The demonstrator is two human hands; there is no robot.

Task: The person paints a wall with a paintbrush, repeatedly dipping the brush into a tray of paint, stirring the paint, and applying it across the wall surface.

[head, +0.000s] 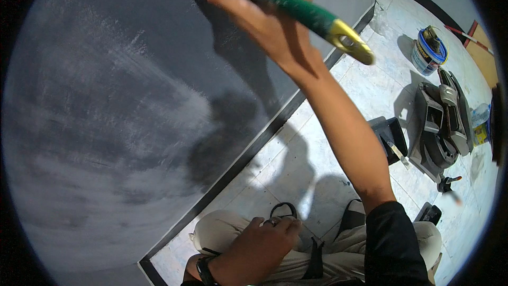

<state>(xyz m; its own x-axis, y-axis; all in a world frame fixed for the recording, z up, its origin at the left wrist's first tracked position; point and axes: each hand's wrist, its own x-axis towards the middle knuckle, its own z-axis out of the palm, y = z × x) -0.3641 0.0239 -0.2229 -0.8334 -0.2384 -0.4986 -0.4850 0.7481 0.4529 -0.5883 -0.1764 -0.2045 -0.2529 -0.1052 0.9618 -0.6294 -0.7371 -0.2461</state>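
Observation:
My right hand [274, 28] reaches up along the grey-painted wall [131, 107] at the top of the view. It is shut on a paintbrush [301, 10] with a green grip and a yellow, holed handle end. Motion blurs the brush's upper part, and its bristles are out of sight. Patchy lighter and darker grey covers the wall, with the shadow of my head and arm across it. Low in the view, my left hand [258, 246] lies over my bent knee, fingers curled and palm hidden. It wears a ring and a dark wristband.
A dark baseboard [274, 129] runs between wall and pale tiled floor [369, 83]. To the right are a lidded bucket [424, 57], a black tray [397, 133] with a small brush [397, 154], grey moulded parts [436, 127], a tool [448, 184] and a small black object [431, 213].

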